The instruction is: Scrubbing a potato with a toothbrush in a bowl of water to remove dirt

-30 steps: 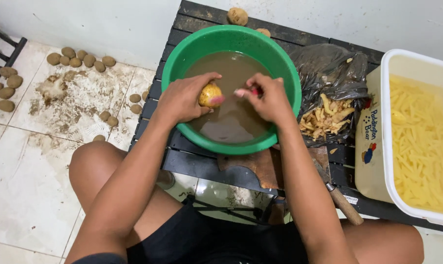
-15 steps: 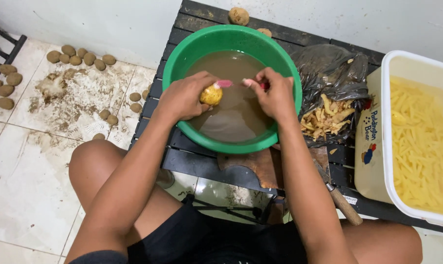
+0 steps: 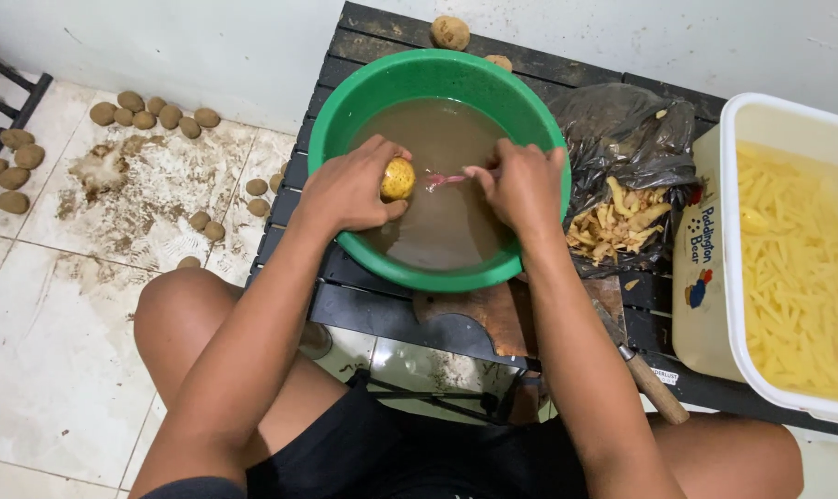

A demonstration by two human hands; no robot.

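- The left hand (image 3: 345,189) held a small yellowish potato (image 3: 397,177) over the muddy brown water of a green basin (image 3: 345,120); its fingers were clamped around the potato from the left side.
- The right hand (image 3: 525,185) held a pink peeler (image 3: 446,178), fingers closed on its handle, the tip pointing toward the potato and lying just beside it.
- The basin stood on a dark slatted desk (image 3: 363,305), and both hands were inside its rim.
- Right of the basin, a dark plastic bag (image 3: 622,129) lay open on the desk with a heap of peelings (image 3: 617,226) on it.
- Further right stood a white tub (image 3: 761,125) filled with cut potato strips (image 3: 793,277) in water.
- A knife with a wooden handle (image 3: 654,388) lay near the front edge of the desk, beside a wooden board (image 3: 493,314) that sat partly under the basin.
- One unpeeled potato (image 3: 449,32) rested on the desk behind the basin, near the wall.
- On the tiled floor (image 3: 49,305) to the left, more brown potatoes (image 3: 155,113) lay in loose groups around a patch of dirt (image 3: 132,185).
- The person sat with bare knees either side of the desk.
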